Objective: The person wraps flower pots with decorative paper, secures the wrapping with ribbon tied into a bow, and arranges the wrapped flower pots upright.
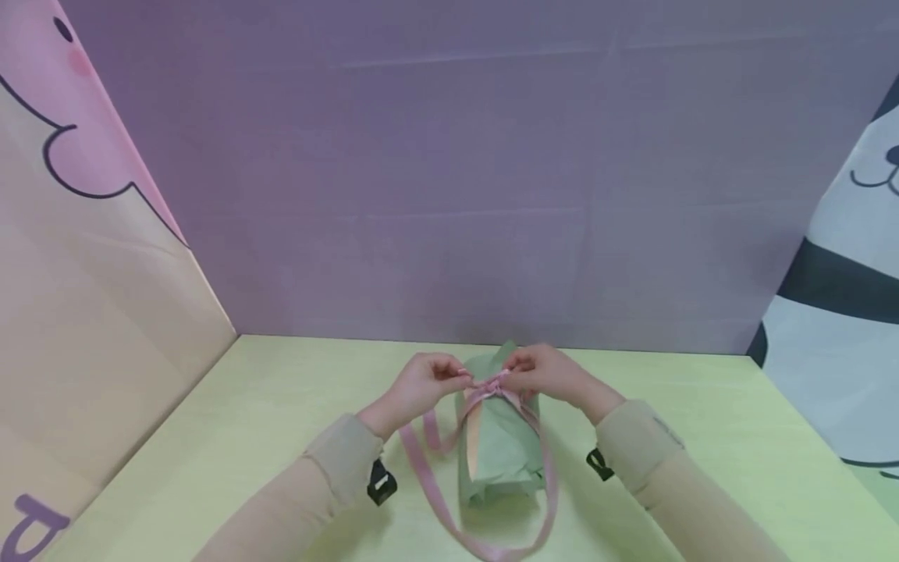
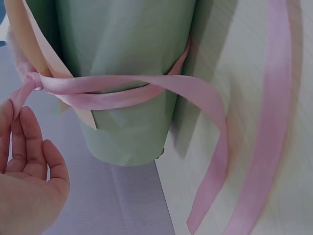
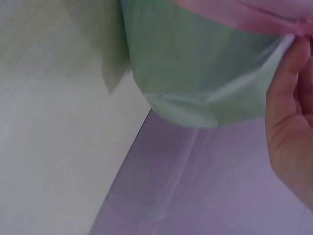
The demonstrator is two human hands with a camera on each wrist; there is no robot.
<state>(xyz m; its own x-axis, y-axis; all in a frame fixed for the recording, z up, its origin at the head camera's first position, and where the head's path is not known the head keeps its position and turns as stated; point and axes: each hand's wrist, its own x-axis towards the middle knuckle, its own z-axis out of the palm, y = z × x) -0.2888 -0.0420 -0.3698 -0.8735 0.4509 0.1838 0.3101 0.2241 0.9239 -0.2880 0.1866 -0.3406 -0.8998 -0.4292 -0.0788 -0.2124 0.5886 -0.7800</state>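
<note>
A bundle wrapped in green paper (image 1: 502,445) lies on the table, with a peach paper strip (image 1: 474,441) along its left side. Pink ribbon (image 2: 117,85) runs around the bundle and meets in a knot (image 2: 34,81) on top. My left hand (image 1: 431,382) pinches a piece of the ribbon just left of the knot. On the other side my right hand (image 1: 544,371) pinches the ribbon close to the knot; in the right wrist view its fingertips (image 3: 299,51) are partly cut off by the frame edge. A long ribbon length loops in front of the bundle.
The pale yellow-green table (image 1: 295,390) ends at a purple backdrop (image 1: 449,195). Printed side panels stand left and right, one with a pink figure (image 1: 98,156), one with a panda (image 1: 843,336). Black straps (image 1: 381,481) hang at both wrists.
</note>
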